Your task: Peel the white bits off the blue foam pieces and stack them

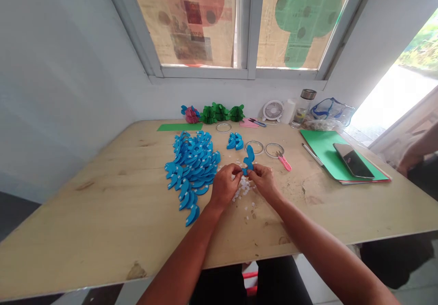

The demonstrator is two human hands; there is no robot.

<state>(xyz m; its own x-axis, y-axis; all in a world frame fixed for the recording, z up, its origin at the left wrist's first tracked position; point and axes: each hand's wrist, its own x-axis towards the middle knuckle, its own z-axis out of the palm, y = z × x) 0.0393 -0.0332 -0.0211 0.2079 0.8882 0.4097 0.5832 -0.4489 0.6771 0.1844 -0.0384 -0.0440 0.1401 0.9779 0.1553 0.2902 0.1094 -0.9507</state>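
Observation:
Between my two hands stands a blue curved paper piece (250, 155) with a lobed outline. My right hand (264, 181) pinches its lower edge from the right. My left hand (226, 181) is closed, its thumb and fingertips at the lower left end of the same piece. Small white paper bits (243, 187) lie on the table beneath the hands. Left of my left hand spreads a large heap of blue curved paper pieces (195, 163), many with small white patches. A small group of blue pieces (235, 141) stands just beyond the hands.
Rolls of tape (274, 150) and pink-handled snips (284, 162) lie right of centre. A phone (354, 160) rests on green sheets (320, 147), beside a pen (312, 155). Green paper ornaments (221, 112), a fan (273, 110) and a glass bottle (302, 108) line the wall. Another person's arm (419, 152) shows at right.

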